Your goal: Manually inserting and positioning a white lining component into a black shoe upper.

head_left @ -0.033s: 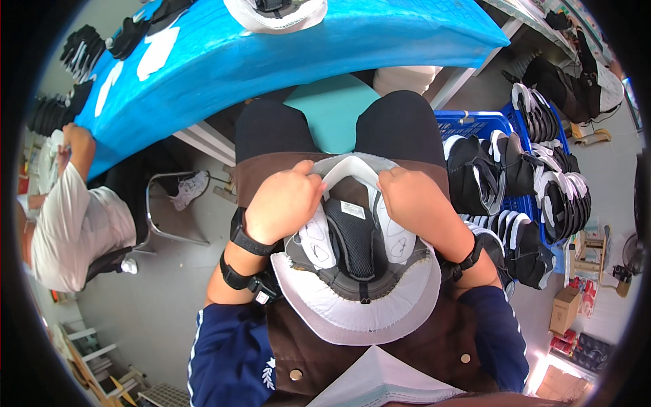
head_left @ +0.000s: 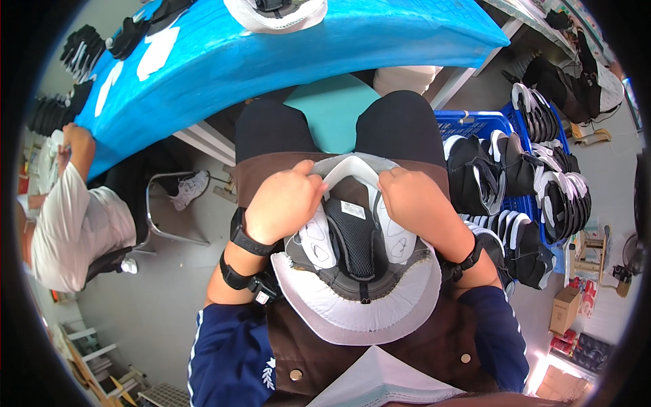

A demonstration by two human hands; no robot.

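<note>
A shoe upper (head_left: 359, 315) rests on my lap against a brown apron, its wide white-edged toe end toward my body. Its black mesh tongue (head_left: 351, 237) with a small white label lies in the middle, between two white padded side panels. My left hand (head_left: 283, 203) is closed on the left side of the white collar at the far end. On the opposite side, my right hand (head_left: 417, 205) pinches the same collar edge. Both thumbs are at the rim, and the other fingers are mostly hidden beneath the grey and white material.
A blue-covered table (head_left: 305, 51) stands ahead, with another white-edged upper (head_left: 278, 20) on it. At right, blue baskets (head_left: 468, 119) hold several black and white uppers (head_left: 471, 169). A co-worker in a white shirt (head_left: 85, 234) sits at left beside a metal-framed chair (head_left: 152, 210).
</note>
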